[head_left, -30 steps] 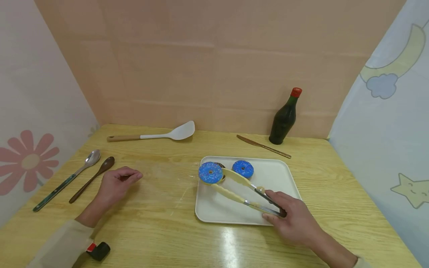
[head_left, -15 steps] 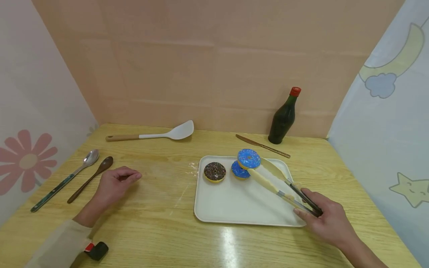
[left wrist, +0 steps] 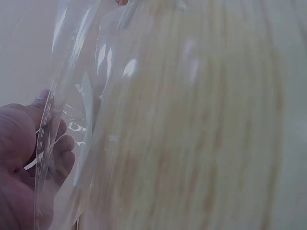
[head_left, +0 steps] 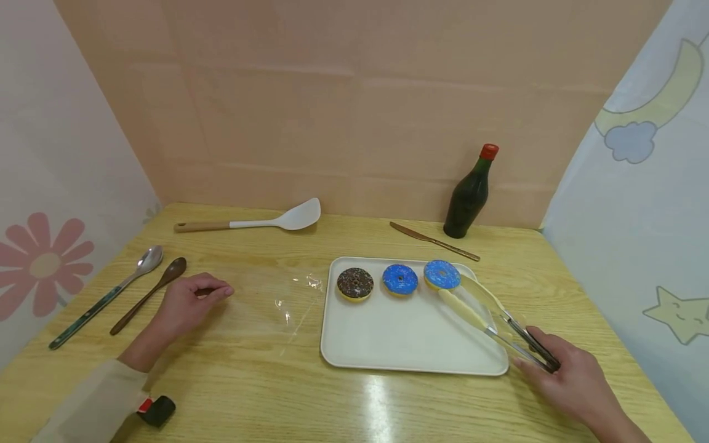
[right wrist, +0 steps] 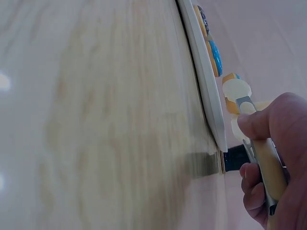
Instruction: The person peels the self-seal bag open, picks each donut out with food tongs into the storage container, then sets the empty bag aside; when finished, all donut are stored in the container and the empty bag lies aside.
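Note:
In the head view my right hand (head_left: 570,375) grips kitchen tongs (head_left: 515,326) with cream tips. The tips meet the lower right side of a blue sprinkled doughnut (head_left: 442,274), low over the tray's back right; I cannot tell whether it touches the tray. A second blue doughnut (head_left: 400,280) and a chocolate doughnut (head_left: 355,284) lie to its left on the white tray (head_left: 410,344). My left hand (head_left: 185,307) pinches the edge of a clear plastic bag (head_left: 285,311). The left wrist view shows the bag (left wrist: 76,127) spread across the fingers.
Left of my left hand lie a wooden spoon (head_left: 149,295) and a metal spoon with a green handle (head_left: 105,301). At the back are a spatula (head_left: 249,224), a table knife (head_left: 434,240) and a dark bottle (head_left: 468,197) with a red cap.
My right hand and the tongs have moved right, carrying the blue doughnut from over the chocolate one, past the other blue one, to the row's right end. The left hand has hardly moved.

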`<state>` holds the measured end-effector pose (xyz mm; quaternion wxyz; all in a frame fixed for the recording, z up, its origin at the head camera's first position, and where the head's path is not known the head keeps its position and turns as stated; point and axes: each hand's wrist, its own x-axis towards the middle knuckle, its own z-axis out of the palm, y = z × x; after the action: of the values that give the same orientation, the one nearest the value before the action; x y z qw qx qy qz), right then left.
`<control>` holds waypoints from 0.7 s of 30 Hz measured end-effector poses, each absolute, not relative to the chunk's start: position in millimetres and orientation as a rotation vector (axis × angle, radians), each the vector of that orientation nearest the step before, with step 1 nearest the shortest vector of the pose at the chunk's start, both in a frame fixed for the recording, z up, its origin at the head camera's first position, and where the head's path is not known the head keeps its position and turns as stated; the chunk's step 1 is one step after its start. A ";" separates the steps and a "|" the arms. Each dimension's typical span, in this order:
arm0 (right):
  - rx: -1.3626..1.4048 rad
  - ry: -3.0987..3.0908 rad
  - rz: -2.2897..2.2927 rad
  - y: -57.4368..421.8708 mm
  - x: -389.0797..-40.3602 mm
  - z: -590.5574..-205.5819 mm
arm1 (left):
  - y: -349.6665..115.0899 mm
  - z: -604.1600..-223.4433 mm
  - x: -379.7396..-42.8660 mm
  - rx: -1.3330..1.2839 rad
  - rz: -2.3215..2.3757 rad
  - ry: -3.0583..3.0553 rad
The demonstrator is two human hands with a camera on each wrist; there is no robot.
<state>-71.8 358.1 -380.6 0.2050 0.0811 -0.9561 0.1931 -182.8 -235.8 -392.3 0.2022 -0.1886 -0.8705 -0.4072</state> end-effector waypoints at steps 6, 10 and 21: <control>0.224 -2.706 0.512 360.7 -70.3 -380.6 | -236.5 -392.7 -183.7 -0.515 -1.104 -2.461; 0.264 -2.692 0.481 361.5 -72.1 -381.1 | -236.8 -391.5 -184.2 -0.494 -1.058 -2.503; 0.228 -2.728 0.457 363.7 -70.1 -377.5 | -237.2 -389.9 -188.8 -0.492 -0.938 -2.505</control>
<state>-70.1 363.7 -377.5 0.1819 0.0807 -0.9666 0.1618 -188.8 -237.2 -389.9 0.2093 -0.1769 -0.9007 -0.3371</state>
